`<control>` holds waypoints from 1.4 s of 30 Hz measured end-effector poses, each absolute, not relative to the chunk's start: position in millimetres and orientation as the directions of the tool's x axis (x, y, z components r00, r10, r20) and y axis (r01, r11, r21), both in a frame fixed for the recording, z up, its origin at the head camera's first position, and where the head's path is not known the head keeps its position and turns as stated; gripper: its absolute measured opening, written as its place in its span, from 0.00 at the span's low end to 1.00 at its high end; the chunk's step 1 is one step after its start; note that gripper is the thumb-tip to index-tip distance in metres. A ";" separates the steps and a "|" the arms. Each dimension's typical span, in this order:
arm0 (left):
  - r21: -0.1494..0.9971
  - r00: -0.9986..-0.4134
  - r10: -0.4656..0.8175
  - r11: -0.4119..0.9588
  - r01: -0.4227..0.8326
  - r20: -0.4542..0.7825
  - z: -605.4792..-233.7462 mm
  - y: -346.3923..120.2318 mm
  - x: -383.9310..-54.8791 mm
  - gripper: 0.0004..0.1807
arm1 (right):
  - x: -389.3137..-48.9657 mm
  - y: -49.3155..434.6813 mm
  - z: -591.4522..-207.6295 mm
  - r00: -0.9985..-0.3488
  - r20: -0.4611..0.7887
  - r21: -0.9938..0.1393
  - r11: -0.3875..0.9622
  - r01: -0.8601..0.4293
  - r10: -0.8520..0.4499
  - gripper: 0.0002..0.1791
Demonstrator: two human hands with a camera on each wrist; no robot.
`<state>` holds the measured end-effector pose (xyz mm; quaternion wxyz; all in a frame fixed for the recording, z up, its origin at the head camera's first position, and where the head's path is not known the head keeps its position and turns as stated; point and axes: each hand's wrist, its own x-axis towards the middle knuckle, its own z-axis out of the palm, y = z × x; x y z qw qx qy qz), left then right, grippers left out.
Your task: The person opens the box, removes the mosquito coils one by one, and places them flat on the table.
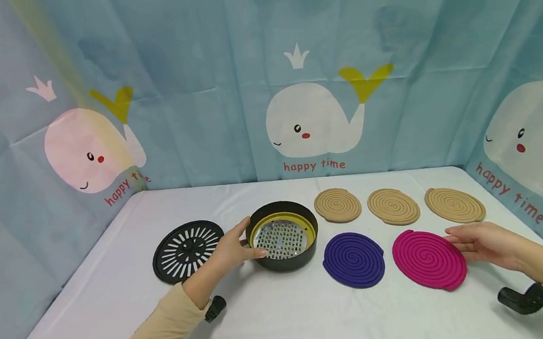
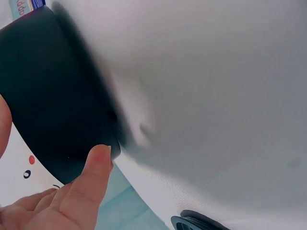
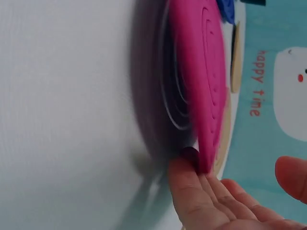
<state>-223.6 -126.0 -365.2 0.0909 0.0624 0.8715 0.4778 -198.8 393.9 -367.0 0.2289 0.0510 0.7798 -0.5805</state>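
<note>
My left hand (image 1: 235, 248) grips the near left side of a round black mosquito coil tin (image 1: 288, 264). Its thumb lies at the rim and the fingers are spread along the outer wall. Inside sits a perforated metal plate (image 1: 280, 239) within a yellow ring. In the left wrist view, the dark wall of the tin (image 2: 53, 96) fills the upper left. On the right, a pink mosquito coil (image 1: 428, 259) tilts above its shadow. The outstretched fingers of my right hand (image 1: 485, 245) touch its right edge, and in the right wrist view the thumb (image 3: 292, 177) stands apart from it.
A purple coil (image 1: 354, 260) lies between the tin and the pink coil. Behind are three tan coils (image 1: 337, 205). A black slotted lid (image 1: 188, 251) rests left of the tin, partly behind the left forearm. A whale-print curtain (image 1: 200, 138) borders the white table (image 1: 316, 323).
</note>
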 end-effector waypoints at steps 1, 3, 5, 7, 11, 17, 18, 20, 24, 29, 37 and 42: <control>0.843 -0.978 0.187 0.538 0.020 -0.096 -365.9 -126.0 -223.0 0.54 | -199.4 394.6 -366.0 -0.890 -0.414 -0.884 0.317 0.344 -0.190 0.33; 0.843 -0.981 0.172 0.537 0.016 -0.091 -367.6 -126.1 -221.3 0.53 | -200.4 395.7 -365.1 -0.891 -0.408 -0.892 0.298 0.341 -0.201 0.34; 0.845 -0.983 0.165 0.534 0.017 -0.084 -369.2 -126.4 -219.8 0.53 | -201.4 396.6 -365.3 -0.892 -0.399 -0.899 0.282 0.335 -0.212 0.34; 0.852 -0.983 0.163 0.523 0.016 -0.082 -370.7 -127.4 -218.4 0.52 | -202.8 396.9 -366.0 -0.893 -0.400 -0.900 0.272 0.340 -0.207 0.35; 0.880 -0.983 0.171 0.474 0.028 -0.061 -370.7 -133.9 -215.9 0.49 | -206.8 397.7 -366.9 -0.892 -0.392 -0.900 0.293 0.322 -0.223 0.36; 0.888 -0.990 0.143 0.457 0.051 -0.017 -367.9 -158.5 -211.0 0.43 | -212.0 398.1 -366.9 -0.895 -0.373 -0.907 0.298 0.296 -0.245 0.37; 0.880 -0.991 0.135 0.471 0.053 -0.012 -367.2 -163.5 -210.0 0.42 | -212.2 398.3 -367.2 -0.896 -0.369 -0.910 0.290 0.295 -0.246 0.37; 0.862 -0.993 0.122 0.504 0.062 0.000 -366.7 -174.1 -208.7 0.40 | -212.1 399.0 -367.7 -0.897 -0.361 -0.920 0.252 0.299 -0.253 0.33; 0.803 -0.995 0.101 0.591 0.081 0.027 -364.9 -195.8 -205.5 0.37 | -212.7 400.7 -363.9 -0.887 -0.316 -0.949 0.131 0.288 -0.337 0.15; 0.710 -0.997 0.063 0.699 0.080 0.050 -366.1 -218.6 -202.1 0.37 | -215.7 402.4 -355.7 -0.854 -0.198 -0.966 -0.054 0.254 -0.481 0.20; 0.627 -0.998 -0.002 0.778 0.035 0.059 -370.0 -237.9 -208.9 0.36 | -214.9 402.6 -351.5 -0.859 -0.181 -0.965 -0.083 0.250 -0.479 0.23; 0.607 -0.997 0.028 0.793 0.062 0.065 -370.2 -244.0 -216.9 0.33 | -214.2 400.6 -354.6 -0.863 -0.186 -0.957 -0.113 0.268 -0.469 0.21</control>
